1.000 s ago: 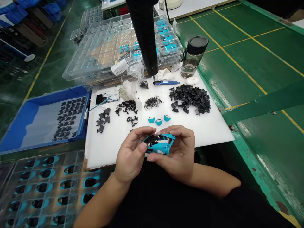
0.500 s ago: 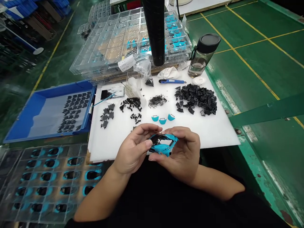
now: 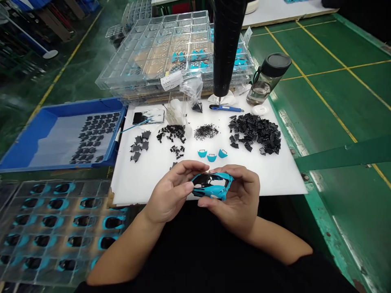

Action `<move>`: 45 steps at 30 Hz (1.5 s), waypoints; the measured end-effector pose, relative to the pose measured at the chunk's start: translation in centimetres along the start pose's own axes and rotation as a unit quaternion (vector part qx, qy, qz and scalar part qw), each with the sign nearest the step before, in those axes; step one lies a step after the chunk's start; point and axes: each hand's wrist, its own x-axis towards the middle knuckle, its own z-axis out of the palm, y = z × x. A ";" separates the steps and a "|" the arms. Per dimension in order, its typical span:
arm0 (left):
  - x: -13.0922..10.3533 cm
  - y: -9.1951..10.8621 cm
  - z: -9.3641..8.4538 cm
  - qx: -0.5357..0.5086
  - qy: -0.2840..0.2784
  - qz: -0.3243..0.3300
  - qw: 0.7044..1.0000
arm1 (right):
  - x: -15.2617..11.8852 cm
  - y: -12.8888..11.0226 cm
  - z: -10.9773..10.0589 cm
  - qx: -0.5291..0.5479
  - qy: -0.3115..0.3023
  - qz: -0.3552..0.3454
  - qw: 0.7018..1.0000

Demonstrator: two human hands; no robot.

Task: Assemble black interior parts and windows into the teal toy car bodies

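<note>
Between my two hands is a blue and black toy car body (image 3: 212, 186), held over the front edge of the white work board (image 3: 146, 181). My left hand (image 3: 171, 191) pinches its left end between thumb and fingers. On the right end, my right hand (image 3: 240, 195) closes with the thumb below and the fingers above. Just beyond the hands lie three small blue parts (image 3: 211, 157) with black frames. Behind them is a heap of tiny black pieces (image 3: 206, 131). My palms hide parts of the car body's ends.
A black electric screwdriver (image 3: 227, 53) hangs above a blue pen-like tool (image 3: 226, 108). Black parts (image 3: 258, 132) are heaped at right, near a water bottle (image 3: 269, 77). A blue bin (image 3: 42, 134) and a tray of car bodies (image 3: 61, 228) stand left; clear compartment trays (image 3: 146, 40) stand behind.
The car body has turned in my hands, so its dark top and blue side now show more. The view has shifted slightly; both hands keep their hold.
</note>
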 end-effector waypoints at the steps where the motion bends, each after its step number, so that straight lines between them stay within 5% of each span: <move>1: -0.1 0.0 -0.1 0.017 -0.007 0.005 1.000 | 0.0 -0.1 0.0 0.006 -0.002 0.010 1.000; 4: -0.5 -0.2 -0.5 0.104 -0.027 0.048 0.993 | 0.2 -0.3 0.0 0.026 -0.007 0.028 0.999; 6: -0.6 -0.4 -0.8 0.197 -0.015 0.134 0.971 | 0.4 -0.3 0.0 0.038 -0.004 0.040 0.998; 11: -0.6 -0.6 -1.6 0.381 0.025 0.340 0.859 | 0.6 -0.4 0.2 0.040 0.006 0.075 0.996; 19: -1.1 0.2 -0.9 0.525 0.057 0.413 0.742 | 0.5 -0.6 0.6 0.045 0.008 0.065 0.997; 30: -1.5 -0.3 -0.6 0.556 0.096 0.441 0.698 | 0.4 -0.5 1.0 0.026 0.022 0.062 0.997; 45: -1.3 0.3 0.4 0.496 0.124 0.398 0.762 | 0.7 -0.2 1.0 0.087 0.026 0.117 0.989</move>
